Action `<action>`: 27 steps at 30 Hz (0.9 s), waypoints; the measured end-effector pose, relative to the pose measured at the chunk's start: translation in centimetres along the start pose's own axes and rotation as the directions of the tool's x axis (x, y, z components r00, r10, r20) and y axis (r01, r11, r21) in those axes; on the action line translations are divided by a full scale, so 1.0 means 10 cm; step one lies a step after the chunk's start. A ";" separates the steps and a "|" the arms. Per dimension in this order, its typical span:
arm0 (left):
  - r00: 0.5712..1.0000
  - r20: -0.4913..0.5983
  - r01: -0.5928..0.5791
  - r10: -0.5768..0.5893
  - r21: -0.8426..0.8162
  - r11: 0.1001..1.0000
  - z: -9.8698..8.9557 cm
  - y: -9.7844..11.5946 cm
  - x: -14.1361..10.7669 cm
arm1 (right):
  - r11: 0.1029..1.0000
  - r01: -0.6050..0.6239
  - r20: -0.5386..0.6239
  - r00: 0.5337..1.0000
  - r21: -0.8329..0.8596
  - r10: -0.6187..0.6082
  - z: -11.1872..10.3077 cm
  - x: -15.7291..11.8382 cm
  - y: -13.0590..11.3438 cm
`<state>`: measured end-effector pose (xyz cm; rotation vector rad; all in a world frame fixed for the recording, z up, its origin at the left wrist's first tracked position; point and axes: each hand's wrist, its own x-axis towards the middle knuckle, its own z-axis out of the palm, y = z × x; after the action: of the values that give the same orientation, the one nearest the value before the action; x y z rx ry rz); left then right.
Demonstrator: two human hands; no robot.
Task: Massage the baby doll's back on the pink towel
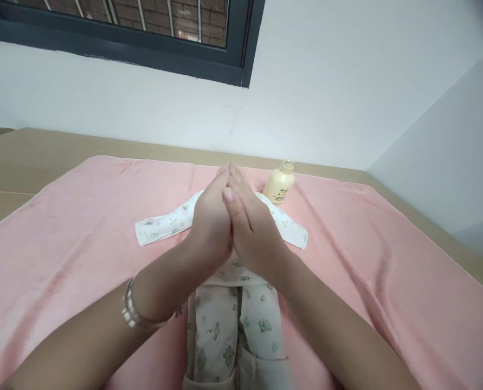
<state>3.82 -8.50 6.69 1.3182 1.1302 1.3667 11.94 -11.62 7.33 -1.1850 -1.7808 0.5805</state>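
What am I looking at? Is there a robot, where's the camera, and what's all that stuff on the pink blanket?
No robot here, just a person's own left hand and right hand. There is one picture, from a camera worn on the head, looking forward and down. The hands are pressed together, and nothing shows between them. Under them, on the pink blanket, lie a small white top and patterned trousers. The hands hide the top's middle. Behind it, a pale yellow bottle leans a little. A bracelet circles the left wrist.
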 end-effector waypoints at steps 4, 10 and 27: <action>0.997 -0.078 0.030 -0.025 0.068 0.997 -0.08 -0.50 0.47 | 0.968 -0.123 0.113 0.982 -0.219 0.151 0.08 0.17 0.44; 0.993 0.028 -0.119 0.117 0.368 0.922 -0.17 -0.91 0.62 | 0.902 -0.007 0.177 0.980 -0.432 0.093 0.06 0.34 1.03; 0.916 0.164 -0.363 0.366 0.728 0.582 -0.14 -1.05 0.45 | 0.825 -0.206 0.046 0.962 -0.526 0.270 0.13 0.37 1.13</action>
<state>2.35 -2.23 -2.83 2.2607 1.5789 1.1979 15.69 -3.24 -0.42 -1.7973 -1.9717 0.3165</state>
